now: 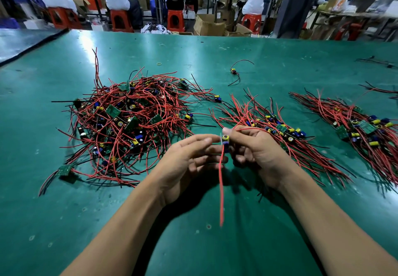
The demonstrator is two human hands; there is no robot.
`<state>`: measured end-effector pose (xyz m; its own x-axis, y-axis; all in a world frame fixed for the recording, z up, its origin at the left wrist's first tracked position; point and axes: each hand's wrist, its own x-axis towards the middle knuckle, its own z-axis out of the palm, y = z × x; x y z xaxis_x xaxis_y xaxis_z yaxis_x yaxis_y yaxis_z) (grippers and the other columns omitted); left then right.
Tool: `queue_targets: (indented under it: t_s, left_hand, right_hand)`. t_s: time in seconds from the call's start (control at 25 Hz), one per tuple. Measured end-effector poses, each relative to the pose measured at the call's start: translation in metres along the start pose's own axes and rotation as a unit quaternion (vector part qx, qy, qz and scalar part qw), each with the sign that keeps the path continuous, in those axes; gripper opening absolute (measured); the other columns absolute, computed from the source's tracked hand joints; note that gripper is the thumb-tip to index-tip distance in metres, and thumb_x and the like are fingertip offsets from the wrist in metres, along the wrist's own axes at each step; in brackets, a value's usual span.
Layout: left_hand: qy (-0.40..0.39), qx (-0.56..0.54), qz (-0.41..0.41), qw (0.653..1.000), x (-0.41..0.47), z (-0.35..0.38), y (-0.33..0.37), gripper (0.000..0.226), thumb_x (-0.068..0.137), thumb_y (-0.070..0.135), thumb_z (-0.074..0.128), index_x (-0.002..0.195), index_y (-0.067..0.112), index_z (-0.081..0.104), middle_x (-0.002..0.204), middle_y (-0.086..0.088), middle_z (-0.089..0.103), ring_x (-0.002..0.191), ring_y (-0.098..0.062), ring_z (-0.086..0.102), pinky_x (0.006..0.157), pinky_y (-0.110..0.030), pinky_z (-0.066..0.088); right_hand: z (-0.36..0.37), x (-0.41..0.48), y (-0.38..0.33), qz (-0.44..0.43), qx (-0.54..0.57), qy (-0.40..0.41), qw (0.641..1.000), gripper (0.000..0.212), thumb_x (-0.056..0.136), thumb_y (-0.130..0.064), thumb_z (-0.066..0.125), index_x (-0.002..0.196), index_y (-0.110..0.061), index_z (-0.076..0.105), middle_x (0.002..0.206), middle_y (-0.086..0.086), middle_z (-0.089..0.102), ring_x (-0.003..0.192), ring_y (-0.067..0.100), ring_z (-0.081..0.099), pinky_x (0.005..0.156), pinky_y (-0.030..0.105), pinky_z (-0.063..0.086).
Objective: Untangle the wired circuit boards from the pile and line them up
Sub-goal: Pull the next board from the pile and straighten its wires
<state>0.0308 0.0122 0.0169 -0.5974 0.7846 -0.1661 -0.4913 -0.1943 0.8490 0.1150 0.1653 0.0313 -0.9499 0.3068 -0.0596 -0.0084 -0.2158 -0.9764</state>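
Pinching one wired circuit board (225,140) between thumb and curled fingers, the right hand (258,153) holds it just right of the tangled pile (129,125), above the green desk (215,243); its red wire (221,189) hangs down. The left hand (189,161) lies open, fingertips at the board. A lined-up row (280,129) lies right of the pile, a second row (366,129) farther right. Cardboard boxes (209,26) (contents unclear) stand beyond the pile.
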Motion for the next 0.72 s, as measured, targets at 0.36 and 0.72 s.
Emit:
queue_targets:
  t_s: [0.36, 0.72]
  left_hand:
    - [0.006, 0.056, -0.001, 0.998, -0.0038, 0.0017, -0.0019, 0.022, 0.069, 0.011, 0.074, 0.090, 0.006, 0.069, 0.086, -0.020, 0.072, 0.069, -0.023, 0.071, 0.062, -0.027, 0.059]
    - [0.011, 0.039, -0.066, 0.997, -0.0059, 0.0042, 0.0022, 0.019, 0.082, 0.005, 0.054, 0.076, 0.009, 0.072, 0.082, -0.021, 0.072, 0.059, -0.020, 0.068, 0.060, -0.026, 0.059]
  right_hand:
    - [-0.0030, -0.0004, 0.0027, -0.045, -0.133, 0.013, 0.990, 0.020, 0.071, -0.037, 0.081, 0.074, -0.019, 0.075, 0.063, 0.004, 0.063, 0.050, 0.013, 0.044, 0.042, 0.021, 0.034]
    - [-0.0016, 0.0022, 0.0055, -0.030, -0.083, 0.010, 0.996, 0.026, 0.074, -0.038, 0.076, 0.071, -0.013, 0.072, 0.050, -0.006, 0.040, 0.043, 0.008, 0.028, 0.040, 0.018, 0.023]
